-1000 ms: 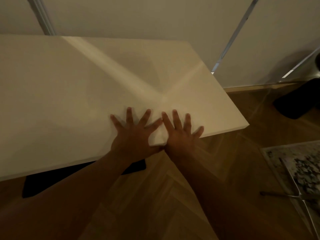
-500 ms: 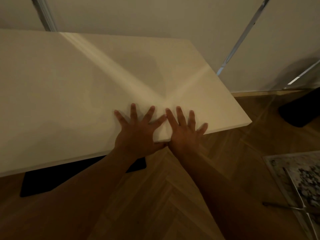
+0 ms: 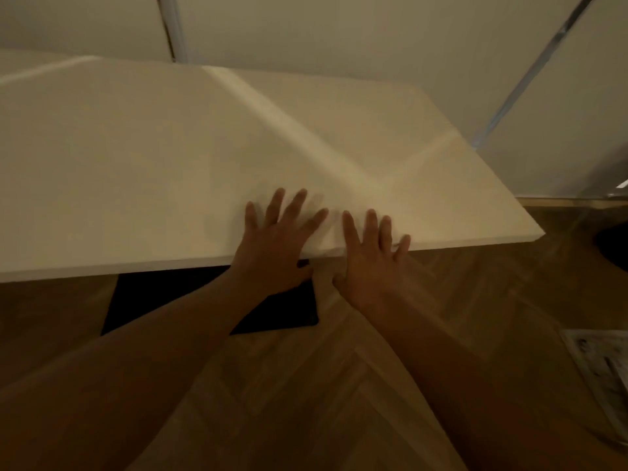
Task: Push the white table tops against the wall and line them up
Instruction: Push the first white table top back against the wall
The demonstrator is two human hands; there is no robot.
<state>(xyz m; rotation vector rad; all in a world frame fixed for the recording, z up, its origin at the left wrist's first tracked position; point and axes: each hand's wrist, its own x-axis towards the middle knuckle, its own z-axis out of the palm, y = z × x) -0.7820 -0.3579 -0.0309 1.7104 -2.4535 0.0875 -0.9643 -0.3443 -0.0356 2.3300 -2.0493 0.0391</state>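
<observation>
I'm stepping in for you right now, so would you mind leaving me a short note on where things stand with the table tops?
Left hand: open, flat, fingers spread on the near edge of the white table top, palm hanging over the edge.
Right hand: open, fingers on the same edge just to the right, no grip on anything.
Table top: its far edge looks close to the wall; whether they touch, I cannot tell. The black base shows under the near edge.
Done: table top seems nearly at the wall.
Left: press it home, then check the line-up; only one top is clearly in view.
</observation>
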